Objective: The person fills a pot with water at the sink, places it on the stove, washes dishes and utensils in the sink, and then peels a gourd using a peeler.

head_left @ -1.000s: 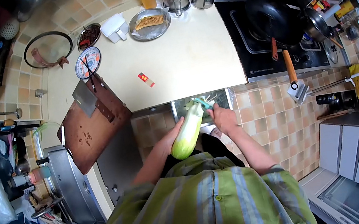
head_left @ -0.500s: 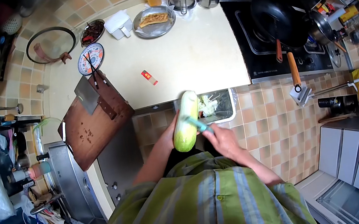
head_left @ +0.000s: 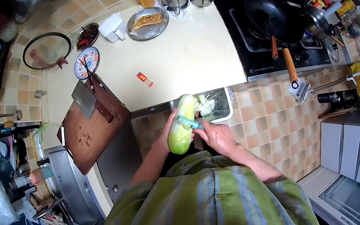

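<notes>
A long pale green gourd (head_left: pixel 180 136) is wrapped by my left hand (head_left: pixel 167 130), which holds it from its left side and below. My right hand (head_left: pixel 219 138) grips the handle of a teal peeler (head_left: pixel 192 123), whose head rests against the middle of the gourd. Peeled, whiter skin shows on the upper part, greener skin at the lower end. Just beyond the gourd, a white-rimmed bin (head_left: pixel 230 105) holds pale peelings (head_left: pixel 206 105).
On the counter (head_left: pixel 189 50) lie a cleaver (head_left: pixel 85 100) on a wooden board (head_left: pixel 82 136), a red packet (head_left: pixel 144 79), a patterned plate (head_left: pixel 87 62) with chopsticks and a metal plate (head_left: pixel 165 30) of food. A wok (head_left: pixel 268 15) sits on the stove at right.
From one second ago, the peeler has moved from the gourd's far end to its middle. The gourd has turned more upright in view, and peelings now show in the bin.
</notes>
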A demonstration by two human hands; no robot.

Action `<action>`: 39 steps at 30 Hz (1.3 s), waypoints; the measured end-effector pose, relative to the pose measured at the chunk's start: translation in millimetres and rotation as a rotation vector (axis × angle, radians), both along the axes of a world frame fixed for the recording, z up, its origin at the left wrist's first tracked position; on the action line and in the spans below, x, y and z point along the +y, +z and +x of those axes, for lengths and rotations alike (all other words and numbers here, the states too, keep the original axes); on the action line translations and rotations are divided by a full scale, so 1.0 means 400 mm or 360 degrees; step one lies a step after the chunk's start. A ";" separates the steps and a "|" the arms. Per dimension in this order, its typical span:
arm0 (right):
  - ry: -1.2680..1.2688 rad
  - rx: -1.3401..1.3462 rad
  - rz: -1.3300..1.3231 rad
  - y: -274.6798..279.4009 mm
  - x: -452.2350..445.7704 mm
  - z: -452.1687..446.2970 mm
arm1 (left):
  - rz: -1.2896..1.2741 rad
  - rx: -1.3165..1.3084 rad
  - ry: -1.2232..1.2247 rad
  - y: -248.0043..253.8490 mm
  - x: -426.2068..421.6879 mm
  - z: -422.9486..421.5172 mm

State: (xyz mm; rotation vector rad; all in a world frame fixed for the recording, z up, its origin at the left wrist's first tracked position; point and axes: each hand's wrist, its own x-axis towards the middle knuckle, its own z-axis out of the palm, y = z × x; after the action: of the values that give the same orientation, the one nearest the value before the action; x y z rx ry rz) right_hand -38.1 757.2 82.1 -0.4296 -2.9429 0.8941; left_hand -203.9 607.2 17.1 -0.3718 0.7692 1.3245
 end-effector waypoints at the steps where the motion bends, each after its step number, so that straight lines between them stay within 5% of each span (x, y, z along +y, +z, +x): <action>1: -0.0021 0.0037 0.0020 -0.024 0.010 -0.007 | -0.0074 -0.0069 0.0021 -0.018 0.002 0.005; 9: -0.0378 -0.0487 0.0143 -0.288 0.182 -0.016 | 0.0079 -0.0046 -0.0086 0.058 -0.008 0.025; 13: -0.0495 -0.0320 0.0106 -0.157 0.150 -0.026 | -0.0031 0.0027 0.0054 0.024 -0.005 0.003; 20: 0.0024 -0.0044 -0.0181 0.029 0.001 -0.005 | 0.0062 0.0095 0.0179 -0.037 -0.001 0.006; 23: 0.0242 0.0063 -0.0094 0.006 -0.028 0.005 | 0.0010 0.0072 0.0276 -0.030 0.016 0.010; 28: -0.0070 -0.0227 -0.0019 -0.075 0.056 -0.043 | 0.0012 0.0147 -0.0172 0.003 -0.007 -0.006; 33: -0.0312 -0.0503 0.0112 -0.239 0.143 -0.049 | -0.0096 -0.0013 -0.0114 0.008 -0.033 0.022; 39: -0.0403 -0.0299 -0.0149 -0.091 0.082 -0.034 | 0.0056 -0.0444 0.0173 -0.081 -0.073 0.014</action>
State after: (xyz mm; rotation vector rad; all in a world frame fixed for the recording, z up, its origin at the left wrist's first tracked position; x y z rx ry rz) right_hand -51.9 789.9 45.8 -0.9153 -2.9217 1.0091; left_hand -198.5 578.1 -15.1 -0.5636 0.4973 1.3506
